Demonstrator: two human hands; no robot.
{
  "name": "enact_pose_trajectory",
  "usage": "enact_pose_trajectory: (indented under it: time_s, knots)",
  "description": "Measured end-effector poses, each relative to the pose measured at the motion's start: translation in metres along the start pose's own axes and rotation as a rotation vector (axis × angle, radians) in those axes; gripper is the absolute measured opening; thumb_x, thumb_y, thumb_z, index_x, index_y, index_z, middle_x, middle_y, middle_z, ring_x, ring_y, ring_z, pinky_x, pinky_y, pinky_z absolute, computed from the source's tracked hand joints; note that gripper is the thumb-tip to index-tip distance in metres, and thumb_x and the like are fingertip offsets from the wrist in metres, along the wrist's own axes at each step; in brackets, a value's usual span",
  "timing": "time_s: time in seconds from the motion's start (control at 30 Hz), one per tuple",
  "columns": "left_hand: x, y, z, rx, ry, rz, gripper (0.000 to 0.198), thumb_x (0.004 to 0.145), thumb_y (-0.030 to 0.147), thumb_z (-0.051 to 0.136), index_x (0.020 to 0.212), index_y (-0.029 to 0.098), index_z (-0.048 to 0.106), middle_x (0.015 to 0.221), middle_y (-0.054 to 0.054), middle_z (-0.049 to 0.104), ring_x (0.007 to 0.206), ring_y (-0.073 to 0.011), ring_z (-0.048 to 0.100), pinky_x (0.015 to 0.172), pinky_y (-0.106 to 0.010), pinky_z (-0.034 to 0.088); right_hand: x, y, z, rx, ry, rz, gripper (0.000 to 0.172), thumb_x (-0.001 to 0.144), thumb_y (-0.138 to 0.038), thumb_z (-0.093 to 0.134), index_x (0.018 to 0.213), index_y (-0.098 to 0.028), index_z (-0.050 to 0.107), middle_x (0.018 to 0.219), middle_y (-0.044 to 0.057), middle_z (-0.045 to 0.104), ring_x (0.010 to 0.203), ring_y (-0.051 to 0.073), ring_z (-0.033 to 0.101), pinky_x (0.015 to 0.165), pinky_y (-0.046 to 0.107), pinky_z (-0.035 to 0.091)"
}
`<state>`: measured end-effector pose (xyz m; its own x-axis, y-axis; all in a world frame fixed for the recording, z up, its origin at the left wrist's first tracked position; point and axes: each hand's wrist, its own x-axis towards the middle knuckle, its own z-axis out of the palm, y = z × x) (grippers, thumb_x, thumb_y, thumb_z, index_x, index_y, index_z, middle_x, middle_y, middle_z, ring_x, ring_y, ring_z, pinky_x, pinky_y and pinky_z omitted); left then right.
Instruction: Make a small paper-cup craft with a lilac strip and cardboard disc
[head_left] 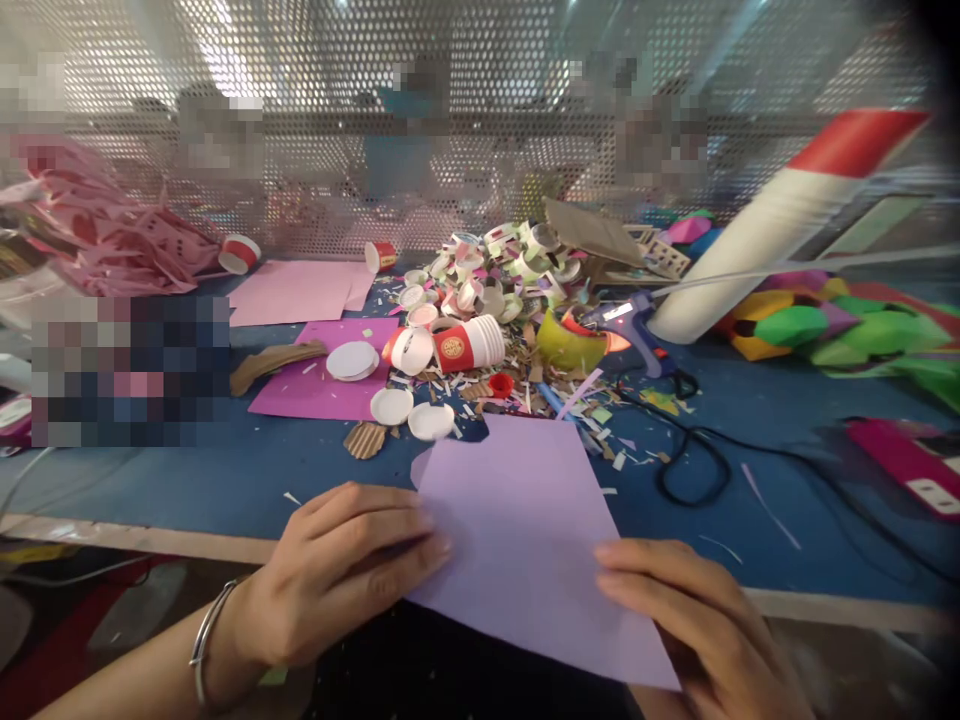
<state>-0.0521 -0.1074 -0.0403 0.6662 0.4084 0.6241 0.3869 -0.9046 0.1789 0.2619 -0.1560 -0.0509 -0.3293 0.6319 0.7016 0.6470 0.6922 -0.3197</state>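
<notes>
Sheet (517, 520) gripped at both sides.
Left hand (337, 560) clamped on left edge, right hand (697, 600) on right; far end over table (240, 490), near edge overhanging.

Background: grey perforated screen (300, 190) with round holes in close rows, spanning view behind surface (225, 490). Darker horizontal band (517, 122) crossing screen. Blurred, partly pixelated figures of people (397, 150) visible through holes. Light: bright whitish streaks (225, 60) at upper left, fainter bluish streaks at upper right, small bright spots along top. Surface: blue top, pale front edge (150, 540). Lower left, below edge: dim area with dark red patch (67, 650); floor not clearly distinguishable.
</notes>
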Motion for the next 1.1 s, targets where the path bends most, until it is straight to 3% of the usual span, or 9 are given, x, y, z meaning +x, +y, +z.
enact_pose_trajectory:
  time_s: [0.17,0.27,0.37,0.5,0.67,0.8,0.93,1.1]
  knots:
    - [0.004,0.011,-0.006,0.016,0.061,-0.096,0.032,0.090,-0.001,0.061,0.119,0.010,0.067,0.107,-0.006,0.071,0.109,-0.0139,0.061,0.099,-0.022,0.052,-0.002,0.002,0.014,-0.013,-0.121,0.010,0.039,0.083,-0.002,0.053,0.119,-0.016,0.060,0.119,0.013,0.063,0.109,0.024,0.061,0.092,0.039,0.052]
    - [-0.004,0.009,0.004,-0.041,-0.047,-0.205,0.031,0.094,0.001,0.055,0.121,0.011,0.066,0.106,-0.007,0.069,0.101,-0.0155,0.061,0.092,-0.026,0.055,0.001,0.002,0.023,-0.051,-0.205,0.028,0.034,0.087,-0.003,0.053,0.118,-0.014,0.062,0.119,0.013,0.064,0.108,0.024,0.057,0.092,0.040,0.050]
    - [-0.013,0.006,0.013,0.017,-0.157,-0.204,0.035,0.093,0.000,0.054,0.125,0.009,0.063,0.104,-0.011,0.067,0.095,-0.0202,0.058,0.083,-0.034,0.057,0.003,0.001,0.028,-0.093,-0.290,0.021,0.030,0.088,-0.006,0.057,0.116,-0.014,0.065,0.119,0.012,0.065,0.108,0.026,0.054,0.092,0.043,0.047]
    - [-0.007,0.011,0.012,0.077,-0.192,-0.196,0.034,0.092,-0.001,0.050,0.123,0.004,0.062,0.100,-0.014,0.067,0.090,-0.0224,0.057,0.076,-0.037,0.057,0.004,-0.001,0.028,-0.061,-0.280,0.030,0.026,0.090,-0.007,0.060,0.113,-0.015,0.068,0.112,0.010,0.067,0.106,0.026,0.053,0.091,0.043,0.045]
    - [0.007,0.020,0.007,0.032,-0.235,-0.223,0.022,0.092,0.012,0.058,0.113,0.014,0.066,0.095,-0.008,0.068,0.082,-0.0214,0.058,0.069,-0.038,0.053,0.006,-0.004,0.028,0.004,-0.292,0.027,0.021,0.091,-0.007,0.060,0.109,-0.013,0.069,0.105,0.011,0.068,0.099,0.023,0.055,0.086,0.039,0.046]
    - [0.010,0.019,0.010,-0.053,-0.232,-0.217,0.018,0.096,0.010,0.053,0.103,0.017,0.068,0.086,-0.006,0.067,0.076,-0.0180,0.058,0.066,-0.033,0.049,0.012,-0.009,0.028,0.026,-0.260,0.027,0.016,0.090,-0.009,0.062,0.102,-0.013,0.072,0.096,0.009,0.068,0.091,0.021,0.055,0.079,0.036,0.046]
    - [0.012,0.011,0.016,-0.201,-0.226,-0.327,0.016,0.097,0.014,0.055,0.097,0.018,0.070,0.090,-0.006,0.066,0.079,-0.0169,0.057,0.069,-0.030,0.048,0.017,-0.011,0.030,0.029,-0.228,0.063,0.013,0.090,-0.009,0.063,0.098,-0.015,0.072,0.087,0.006,0.067,0.083,0.019,0.055,0.075,0.036,0.044]
    - [0.017,0.004,0.012,-0.358,-0.246,-0.582,0.013,0.094,0.017,0.060,0.087,0.021,0.070,0.082,-0.001,0.063,0.080,-0.0147,0.058,0.070,-0.027,0.046,0.022,-0.009,0.032,0.040,-0.264,0.187,0.008,0.092,-0.013,0.062,0.089,-0.018,0.068,0.082,0.004,0.064,0.079,0.019,0.056,0.075,0.036,0.044]
